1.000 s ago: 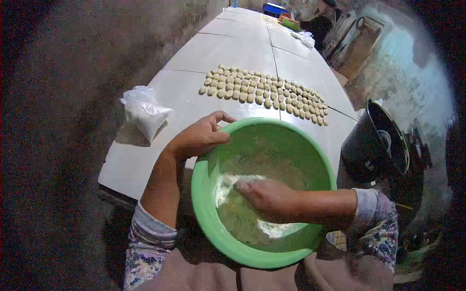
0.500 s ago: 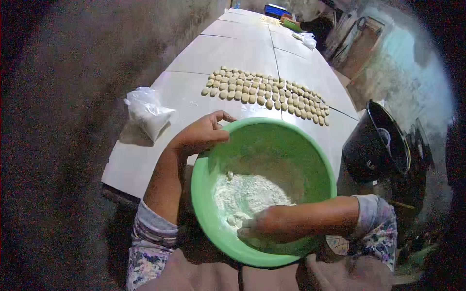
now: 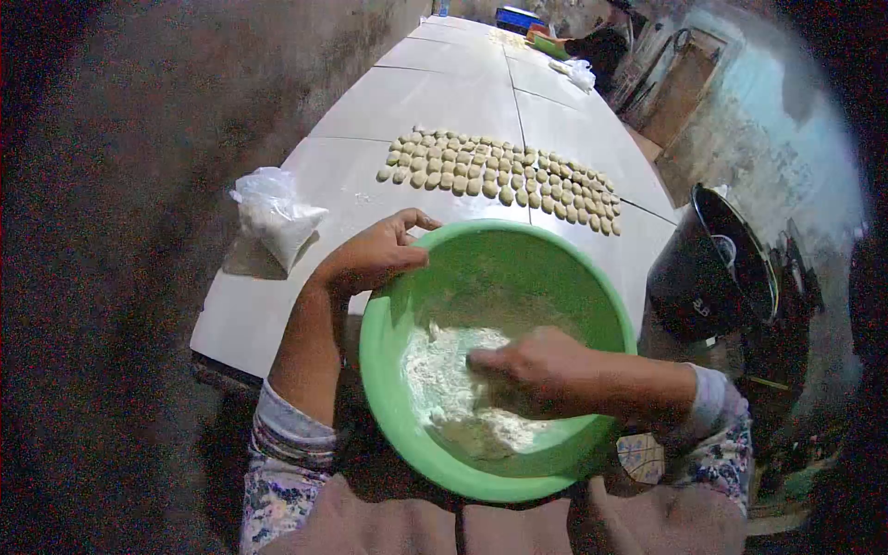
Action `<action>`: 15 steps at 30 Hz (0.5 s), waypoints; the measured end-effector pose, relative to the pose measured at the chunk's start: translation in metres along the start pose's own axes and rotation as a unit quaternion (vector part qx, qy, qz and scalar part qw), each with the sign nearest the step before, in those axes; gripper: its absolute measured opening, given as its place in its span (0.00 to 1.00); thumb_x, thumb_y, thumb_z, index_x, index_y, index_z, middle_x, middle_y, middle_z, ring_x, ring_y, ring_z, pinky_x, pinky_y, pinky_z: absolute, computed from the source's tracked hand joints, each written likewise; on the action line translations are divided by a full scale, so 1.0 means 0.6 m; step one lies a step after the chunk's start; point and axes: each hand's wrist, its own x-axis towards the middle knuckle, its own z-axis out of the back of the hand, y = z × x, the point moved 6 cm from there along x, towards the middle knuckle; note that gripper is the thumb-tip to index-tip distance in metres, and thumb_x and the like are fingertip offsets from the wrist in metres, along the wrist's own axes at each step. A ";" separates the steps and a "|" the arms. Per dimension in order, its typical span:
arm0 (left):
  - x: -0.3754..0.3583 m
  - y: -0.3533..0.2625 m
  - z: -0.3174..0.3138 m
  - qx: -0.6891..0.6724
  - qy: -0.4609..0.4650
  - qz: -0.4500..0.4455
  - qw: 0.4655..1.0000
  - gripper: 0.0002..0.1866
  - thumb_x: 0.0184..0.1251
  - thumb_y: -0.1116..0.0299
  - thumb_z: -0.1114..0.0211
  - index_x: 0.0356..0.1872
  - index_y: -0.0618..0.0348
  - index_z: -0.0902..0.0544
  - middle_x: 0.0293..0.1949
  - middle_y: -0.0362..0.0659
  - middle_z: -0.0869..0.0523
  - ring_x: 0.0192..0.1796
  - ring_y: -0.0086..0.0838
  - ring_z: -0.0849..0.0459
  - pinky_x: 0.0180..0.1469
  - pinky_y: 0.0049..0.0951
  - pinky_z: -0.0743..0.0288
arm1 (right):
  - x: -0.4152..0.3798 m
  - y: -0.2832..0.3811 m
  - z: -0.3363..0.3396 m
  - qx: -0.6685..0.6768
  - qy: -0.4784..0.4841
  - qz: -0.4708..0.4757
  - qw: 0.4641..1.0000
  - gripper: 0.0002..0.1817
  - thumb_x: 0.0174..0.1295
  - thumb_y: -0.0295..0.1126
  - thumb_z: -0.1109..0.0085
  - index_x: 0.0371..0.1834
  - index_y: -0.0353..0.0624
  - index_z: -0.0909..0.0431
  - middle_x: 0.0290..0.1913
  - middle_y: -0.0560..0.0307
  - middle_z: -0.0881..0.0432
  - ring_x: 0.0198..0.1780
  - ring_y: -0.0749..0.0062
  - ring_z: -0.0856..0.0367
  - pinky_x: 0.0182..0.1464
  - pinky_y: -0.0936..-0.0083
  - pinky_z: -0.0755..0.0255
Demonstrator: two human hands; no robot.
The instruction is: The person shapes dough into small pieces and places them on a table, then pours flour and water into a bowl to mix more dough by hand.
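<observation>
A green basin [image 3: 375, 370] is tilted towards me at the table's near edge, with white flour [image 3: 439, 370] spread over its bottom. My left hand [image 3: 379, 250] grips the basin's upper left rim, its fingers bent over the edge. Inside the basin, my right hand [image 3: 527, 365] is over the flour with its fingers curled and pointing left; its fingertips are blurred, and whatever it may hold is hidden. Beyond the basin, several rows of small, pale dough pieces [image 3: 490, 171] lie on the white table [image 3: 444, 92].
A clear plastic bag of white powder [image 3: 275, 217] stands on the table at left. A black bucket [image 3: 689, 287] is at right. At the far end are a white plastic bag [image 3: 580, 74], a blue container [image 3: 520, 18] and a person in dark clothing [image 3: 606, 51] beside a green bowl.
My right hand has moved up and away from the basin's lower part, uncovering flour there. My left hand stays on the rim. The whole view has shifted slightly.
</observation>
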 end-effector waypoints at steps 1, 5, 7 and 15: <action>-0.006 -0.013 -0.005 -0.020 0.008 0.001 1.000 0.26 0.52 0.72 0.40 0.55 0.65 0.33 0.27 0.42 0.18 0.23 0.19 0.23 0.25 0.19 0.30 | -0.012 -0.008 -0.027 0.043 -0.045 0.136 0.989 0.25 0.56 0.39 0.43 0.55 0.41 0.34 0.41 0.38 0.23 0.35 0.45 0.20 0.35 0.59 0.24; -0.008 -0.013 -0.007 -0.010 0.020 0.010 1.000 0.26 0.52 0.73 0.40 0.55 0.66 0.33 0.30 0.42 0.19 0.26 0.19 0.22 0.27 0.19 0.29 | -0.063 0.016 -0.075 0.103 0.115 0.145 0.977 0.20 0.55 0.32 0.45 0.51 0.43 0.34 0.43 0.38 0.23 0.40 0.44 0.19 0.42 0.56 0.25; -0.004 -0.005 -0.007 -0.046 0.014 0.000 0.999 0.25 0.53 0.73 0.40 0.55 0.66 0.33 0.26 0.40 0.19 0.22 0.19 0.24 0.25 0.19 0.29 | -0.058 0.049 -0.084 0.139 0.200 0.109 0.964 0.21 0.54 0.31 0.46 0.53 0.40 0.35 0.41 0.38 0.23 0.40 0.46 0.19 0.43 0.59 0.23; 0.009 0.024 0.006 -0.053 0.045 -0.014 0.997 0.30 0.54 0.69 0.37 0.59 0.60 0.36 0.29 0.44 0.15 0.25 0.20 0.20 0.25 0.19 0.27 | 0.040 0.062 -0.139 -0.156 0.235 0.094 0.955 0.38 0.55 0.57 0.43 0.66 0.53 0.42 0.52 0.41 0.25 0.42 0.54 0.17 0.45 0.57 0.22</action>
